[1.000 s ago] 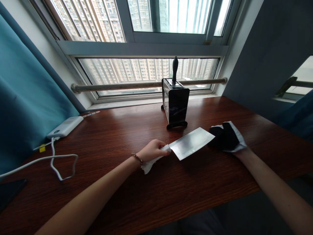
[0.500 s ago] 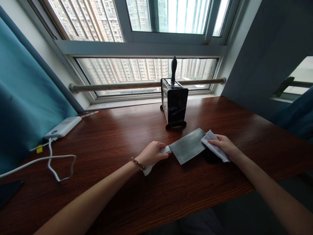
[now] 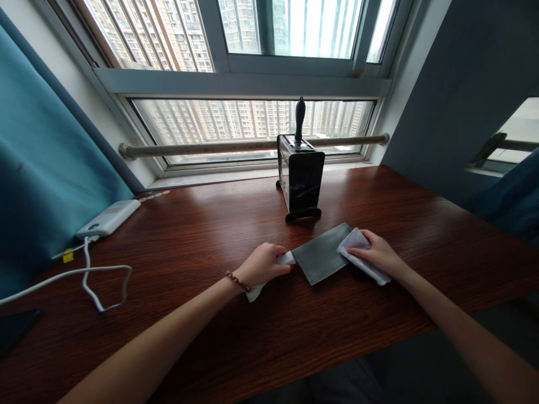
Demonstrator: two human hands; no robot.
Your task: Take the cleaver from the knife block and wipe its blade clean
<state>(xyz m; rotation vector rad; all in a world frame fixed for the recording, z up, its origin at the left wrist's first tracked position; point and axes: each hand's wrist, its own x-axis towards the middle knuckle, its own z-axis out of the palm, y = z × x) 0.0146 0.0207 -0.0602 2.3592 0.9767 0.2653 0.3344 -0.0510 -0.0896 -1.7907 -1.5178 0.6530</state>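
Note:
My left hand is closed round the handle of a cleaver, with white tissue showing between the fingers and below the wrist. The cleaver's broad grey blade extends to the right, flat side up, just above or on the table; I cannot tell which. My right hand grips a folded white cloth that lies over the blade's far right end and hides its tip. Under the cloth is a dark patch, perhaps shadow.
A black knife block with a dark handle upright in it stands behind the blade on the brown wooden table. At left lie a white power bank, a white cable and a dark flat object.
My right hand has moved the cloth slightly left, so it covers more of the blade's right end. My left hand has stayed put on the handle.

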